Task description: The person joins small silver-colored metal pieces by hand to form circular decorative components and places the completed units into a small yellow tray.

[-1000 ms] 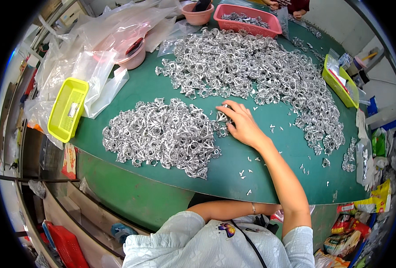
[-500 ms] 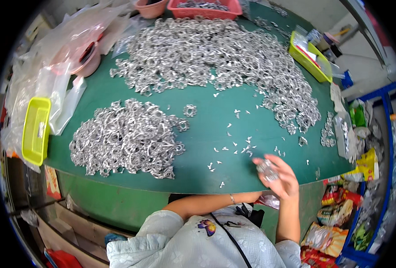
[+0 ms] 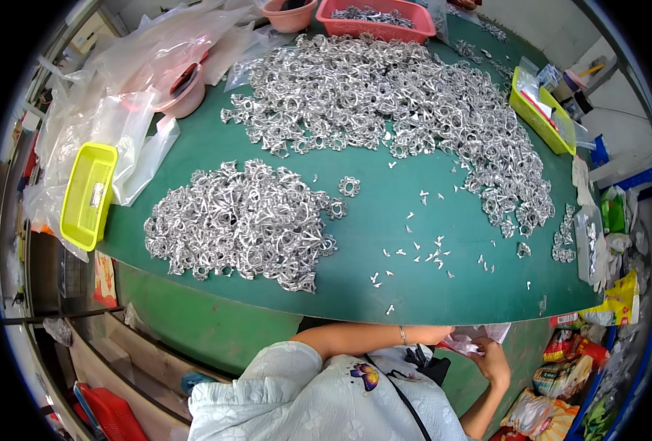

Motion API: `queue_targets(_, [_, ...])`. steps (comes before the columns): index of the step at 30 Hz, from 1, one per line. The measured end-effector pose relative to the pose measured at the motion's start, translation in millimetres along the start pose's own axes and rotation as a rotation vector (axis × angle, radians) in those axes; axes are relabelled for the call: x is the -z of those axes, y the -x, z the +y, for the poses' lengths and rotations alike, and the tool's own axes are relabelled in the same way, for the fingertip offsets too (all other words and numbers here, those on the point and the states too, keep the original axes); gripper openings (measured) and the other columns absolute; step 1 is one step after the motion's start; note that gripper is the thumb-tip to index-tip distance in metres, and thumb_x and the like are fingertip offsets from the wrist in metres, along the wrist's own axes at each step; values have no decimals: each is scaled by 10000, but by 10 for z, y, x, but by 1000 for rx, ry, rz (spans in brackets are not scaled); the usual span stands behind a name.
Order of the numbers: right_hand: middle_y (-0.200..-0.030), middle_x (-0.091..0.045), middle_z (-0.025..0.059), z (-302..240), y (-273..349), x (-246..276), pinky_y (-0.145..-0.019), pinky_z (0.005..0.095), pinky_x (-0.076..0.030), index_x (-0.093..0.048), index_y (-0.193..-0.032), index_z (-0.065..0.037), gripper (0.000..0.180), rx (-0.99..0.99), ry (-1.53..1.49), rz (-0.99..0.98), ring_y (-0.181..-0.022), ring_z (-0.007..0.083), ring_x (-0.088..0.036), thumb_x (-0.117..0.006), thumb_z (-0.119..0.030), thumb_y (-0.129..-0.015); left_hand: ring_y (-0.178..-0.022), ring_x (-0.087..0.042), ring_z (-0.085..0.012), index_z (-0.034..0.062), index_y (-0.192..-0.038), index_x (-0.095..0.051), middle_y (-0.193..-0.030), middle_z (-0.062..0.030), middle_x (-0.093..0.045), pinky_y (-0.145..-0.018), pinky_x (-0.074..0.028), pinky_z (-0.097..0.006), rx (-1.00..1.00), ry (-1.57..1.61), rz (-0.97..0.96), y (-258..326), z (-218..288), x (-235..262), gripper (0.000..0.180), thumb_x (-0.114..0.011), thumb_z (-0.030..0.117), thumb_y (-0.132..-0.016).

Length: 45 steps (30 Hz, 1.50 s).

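Below the table's near edge, my left hand [image 3: 437, 335] is closed at a clear plastic bag [image 3: 496, 332], its fingers partly hidden by the table edge. My right hand [image 3: 492, 361] reaches the same bag from the right, fingers bent at its opening; what they hold, if anything, is hidden. On the green table [image 3: 384, 294] lies a heap of silvery, flower-shaped metal rings [image 3: 238, 220] at the left. A larger heap of such rings [image 3: 370, 95] spreads along the back and right. One loose ring [image 3: 349, 187] lies apart near the smaller heap.
Several small metal bits [image 3: 434, 254] lie scattered before me. A yellow basket [image 3: 89, 197] stands at the left edge, another yellow basket [image 3: 542, 110] at the back right. A red tub [image 3: 377, 29] and pink bowls [image 3: 186, 99] sit behind. Shelving with bags [image 3: 561, 375] stands right.
My right hand, which held a shiny metal piece over the table, has dropped below the edge to the plastic bag. The metal piece no longer shows. The whole view has shifted, with things further right.
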State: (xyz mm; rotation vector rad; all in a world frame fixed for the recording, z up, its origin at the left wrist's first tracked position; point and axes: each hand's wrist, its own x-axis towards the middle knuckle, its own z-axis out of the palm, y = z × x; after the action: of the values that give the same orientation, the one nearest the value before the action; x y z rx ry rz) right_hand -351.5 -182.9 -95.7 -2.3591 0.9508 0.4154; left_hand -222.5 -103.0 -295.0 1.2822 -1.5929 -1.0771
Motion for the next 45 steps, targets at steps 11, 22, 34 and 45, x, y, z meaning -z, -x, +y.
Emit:
queue_targets(11, [-1275, -423, 157, -2706, -1558, 557, -969, 427, -358, -458, -1262, -74, 608, 805, -198, 167, -1184, 343, -389, -716, -170, -720, -718, -569, -220, -7, -948, -558, -832, -146, -601, -641, -466, -380, 12, 213, -76, -205, 22, -18, 168, -431, 86, -888])
queue_targets(22, [-1138, -514, 130, -2716, -2000, 169, -854, 350, -427, -622, -980, -12, 313, 816, -346, 282, -1047, 281, -487, -734, -96, -700, -741, -589, -211, -3, -984, -577, -860, -142, -621, -659, -479, -370, 27, 278, -48, -134, 28, 21, 186, -444, 60, -871])
queue_targets(34, [-1031, -527, 179, -295, -201, 419, -781, 310, -429, -596, -961, -1, 460, 430, -1287, 105, -947, 239, -525, -692, -396, -748, -768, -622, -284, -16, -976, -607, -835, -197, -637, -687, -482, -388, 13, 132, 4, -94, -157, -238, 209, -476, -11, -812])
queue_targets(45, [-963, -632, 174, 70, -236, -290, -749, 331, -484, -618, -1002, 7, 312, -98, -118, 228, -848, 295, -614, -688, -189, -770, -1003, -566, -342, -27, -1023, -605, -1064, -243, -591, -868, -433, -403, 111, 79, -77, -14, -43, 0, 251, -498, -8, -797])
